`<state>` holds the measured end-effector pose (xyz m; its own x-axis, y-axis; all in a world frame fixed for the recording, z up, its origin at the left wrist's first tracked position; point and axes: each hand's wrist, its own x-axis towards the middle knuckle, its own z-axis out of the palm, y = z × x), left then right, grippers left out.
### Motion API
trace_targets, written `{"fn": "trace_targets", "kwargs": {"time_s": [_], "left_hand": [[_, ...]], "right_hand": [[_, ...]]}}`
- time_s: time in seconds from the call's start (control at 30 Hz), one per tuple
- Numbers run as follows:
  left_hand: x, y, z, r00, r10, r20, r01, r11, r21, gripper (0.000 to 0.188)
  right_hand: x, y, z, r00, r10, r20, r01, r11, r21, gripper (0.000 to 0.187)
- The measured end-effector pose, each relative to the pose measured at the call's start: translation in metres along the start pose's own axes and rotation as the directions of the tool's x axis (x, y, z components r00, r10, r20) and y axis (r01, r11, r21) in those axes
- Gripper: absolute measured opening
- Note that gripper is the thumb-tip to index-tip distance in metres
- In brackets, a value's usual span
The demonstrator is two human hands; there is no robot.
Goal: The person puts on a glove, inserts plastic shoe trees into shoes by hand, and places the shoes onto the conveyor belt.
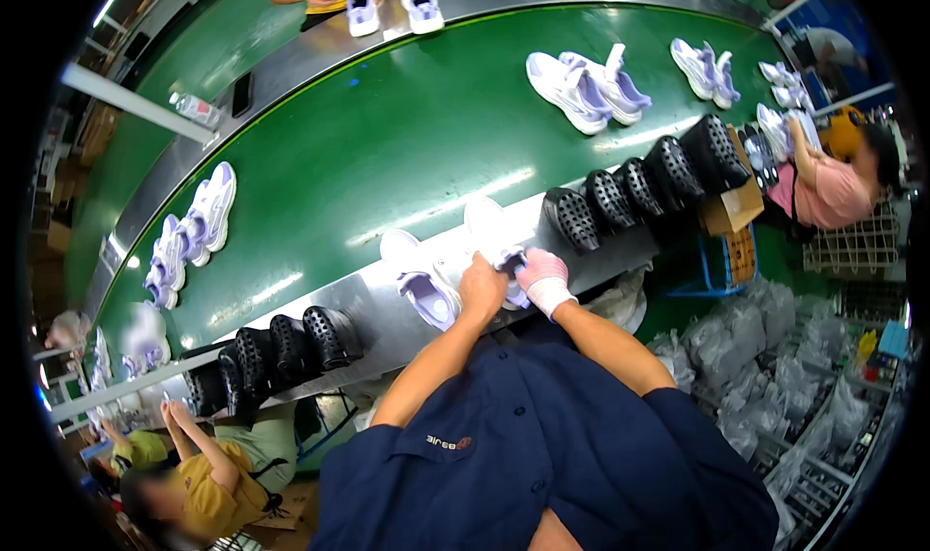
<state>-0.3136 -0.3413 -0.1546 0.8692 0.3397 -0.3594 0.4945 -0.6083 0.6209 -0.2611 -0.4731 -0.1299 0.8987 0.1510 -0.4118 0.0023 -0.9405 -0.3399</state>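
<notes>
touching one white-and-lavender shoe (485, 224) from my distance, i have the left hand (482, 285) curled at its left side and the gloved right hand (544, 278) bent at its opening; whether either set of fingers grips, i cannot tell. the shoe lies on the metal ledge (381, 309), partly hidden by both hands. its matching shoe (412, 270) sits just left. black perforated shoes (572, 220) crowd the ledge on both sides, and more white shoes (559, 81) stand on the green belt (320, 164) beyond.
</notes>
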Motion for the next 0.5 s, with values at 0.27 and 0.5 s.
{"fn": "trace_targets", "kwargs": {"time_s": [0.27,0.5], "left_hand": [[-0.118,-0.021,-0.137,0.996,-0.055,0.070,0.032,0.955,0.295,0.057],[-0.109,-0.056,-0.090,0.995,0.092,-0.037,-0.098,0.978,-0.184,0.065]], "right_hand": [[-0.013,-0.008,-0.011,0.997,-0.057,0.054,0.058,0.998,-0.029,0.028],[-0.018,-0.050,-0.016,0.979,-0.102,0.179,0.132,0.976,-0.170,0.045]]}}
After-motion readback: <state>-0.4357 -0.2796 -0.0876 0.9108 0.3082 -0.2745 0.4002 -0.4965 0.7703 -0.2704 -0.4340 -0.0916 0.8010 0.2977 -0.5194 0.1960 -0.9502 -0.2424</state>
